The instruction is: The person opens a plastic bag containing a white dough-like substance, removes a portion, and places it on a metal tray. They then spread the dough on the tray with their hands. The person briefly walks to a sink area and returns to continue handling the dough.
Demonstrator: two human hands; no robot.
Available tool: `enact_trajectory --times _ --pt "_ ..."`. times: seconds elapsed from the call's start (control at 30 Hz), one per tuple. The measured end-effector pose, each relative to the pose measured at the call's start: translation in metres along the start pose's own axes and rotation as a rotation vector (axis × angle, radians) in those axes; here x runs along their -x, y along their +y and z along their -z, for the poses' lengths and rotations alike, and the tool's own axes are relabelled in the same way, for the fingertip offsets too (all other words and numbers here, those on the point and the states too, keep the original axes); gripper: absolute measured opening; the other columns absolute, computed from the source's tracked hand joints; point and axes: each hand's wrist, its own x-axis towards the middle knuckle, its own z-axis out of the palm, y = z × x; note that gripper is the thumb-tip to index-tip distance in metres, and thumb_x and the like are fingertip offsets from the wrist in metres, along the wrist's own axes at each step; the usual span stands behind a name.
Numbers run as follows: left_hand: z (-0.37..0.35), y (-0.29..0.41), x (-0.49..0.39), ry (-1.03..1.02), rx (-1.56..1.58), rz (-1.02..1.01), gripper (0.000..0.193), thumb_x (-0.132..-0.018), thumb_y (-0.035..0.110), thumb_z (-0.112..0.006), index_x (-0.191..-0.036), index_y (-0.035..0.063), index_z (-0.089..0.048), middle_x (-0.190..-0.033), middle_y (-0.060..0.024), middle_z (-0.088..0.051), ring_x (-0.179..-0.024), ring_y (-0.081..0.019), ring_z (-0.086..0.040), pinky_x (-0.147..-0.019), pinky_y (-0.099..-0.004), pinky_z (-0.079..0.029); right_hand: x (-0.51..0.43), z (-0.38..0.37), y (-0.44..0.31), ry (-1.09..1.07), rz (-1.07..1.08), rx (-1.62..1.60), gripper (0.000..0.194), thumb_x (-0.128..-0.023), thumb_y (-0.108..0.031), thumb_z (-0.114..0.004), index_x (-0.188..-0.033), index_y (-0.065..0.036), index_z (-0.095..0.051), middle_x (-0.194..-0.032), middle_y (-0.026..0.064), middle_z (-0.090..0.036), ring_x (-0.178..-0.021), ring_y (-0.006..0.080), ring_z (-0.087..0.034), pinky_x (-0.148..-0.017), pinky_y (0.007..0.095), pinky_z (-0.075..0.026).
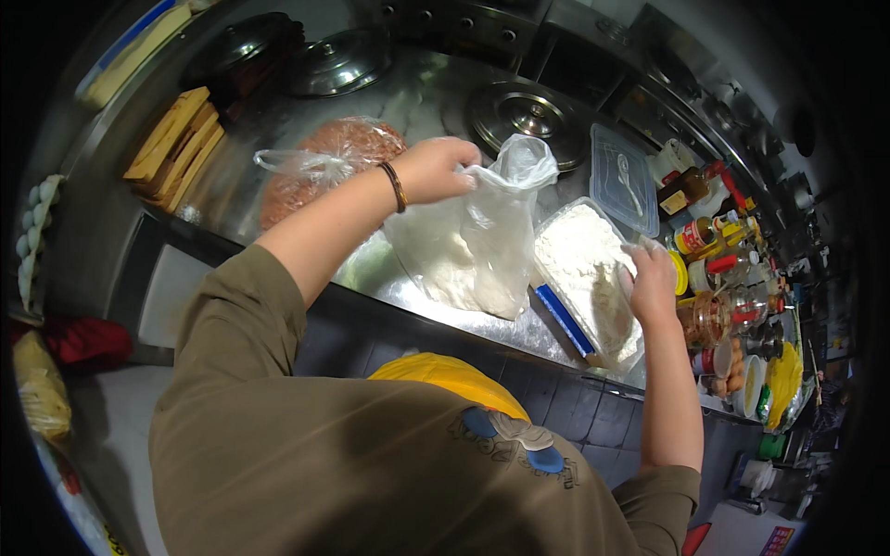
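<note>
My left hand (441, 167) grips the gathered mouth of a clear plastic bag (497, 222). White powder or dough, seen dimly through the film, fills the bag's bottom, which rests on the steel counter (500, 338). Just right of the bag is a clear plastic tub of white flour (577, 243). My right hand (650, 278), dusted white, is at the tub's right side with its fingers bent; whether they grip the rim is unclear. Along the tub's near left side lies a long blue-sided object (563, 321). Behind my left forearm sits a knotted bag of minced meat (365, 139).
Metal lids (535, 118) stand along the counter's back. A clear plastic lid (612, 201) carrying a spoon (629, 181) lies behind the tub. Bottles and jars (695, 236) crowd the right end. At left are stacked wooden pieces (174, 153) and an egg tray (35, 229).
</note>
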Motion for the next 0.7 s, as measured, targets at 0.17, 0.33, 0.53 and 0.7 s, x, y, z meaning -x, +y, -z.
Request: enact_trajectory --times 0.17,0.33,0.53,0.7 --pt "-0.046 0.065 0.022 -0.028 0.204 0.058 0.018 -0.075 0.023 -0.06 -0.085 0.0081 -0.062 -0.078 -0.0128 -0.063 -0.074 -0.0341 -0.06 -0.068 -0.0419 -0.048 -0.061 0.047 -0.051 0.226 0.029 -0.159 0.025 -0.077 -0.011 -0.062 -0.101 -0.007 -0.063 -0.112 0.0166 -0.058 -0.109 0.0332 -0.053 -0.094 0.0397 -0.041" --pt "-0.117 0.123 0.027 -0.302 0.084 -0.08 0.02 -0.079 0.017 -0.052 -0.092 0.0064 -0.063 -0.084 -0.015 -0.065 -0.083 -0.0323 -0.062 -0.072 -0.0415 -0.05 -0.111 0.08 -0.134 0.219 0.38 -0.428 0.018 -0.08 -0.009 -0.06 -0.096 -0.003 -0.062 -0.099 0.0131 -0.062 -0.094 0.0287 -0.06 -0.084 0.034 -0.047" --pt "-0.141 0.128 0.058 -0.161 0.195 -0.387 0.033 -0.077 0.026 -0.059 -0.106 0.0091 -0.062 -0.106 -0.0122 -0.061 -0.102 -0.0308 -0.055 -0.091 -0.0447 -0.04 -0.114 0.003 -0.198 -0.757 0.246 -0.191 0.025 -0.078 -0.012 -0.054 -0.101 -0.006 -0.063 -0.097 0.0205 -0.064 -0.092 0.0358 -0.061 -0.081 0.0405 -0.047" --pt "-0.104 0.068 0.063 -0.289 0.246 -0.21 0.03 -0.073 0.036 -0.063 -0.082 0.0075 -0.064 -0.081 -0.0141 -0.063 -0.083 -0.0322 -0.061 -0.075 -0.0439 -0.047 -0.078 -0.042 -0.151 -0.884 0.122 -0.196 0.033 -0.074 -0.007 -0.056 -0.106 -0.004 -0.062 -0.102 0.0204 -0.063 -0.098 0.0351 -0.06 -0.083 0.0411 -0.047"
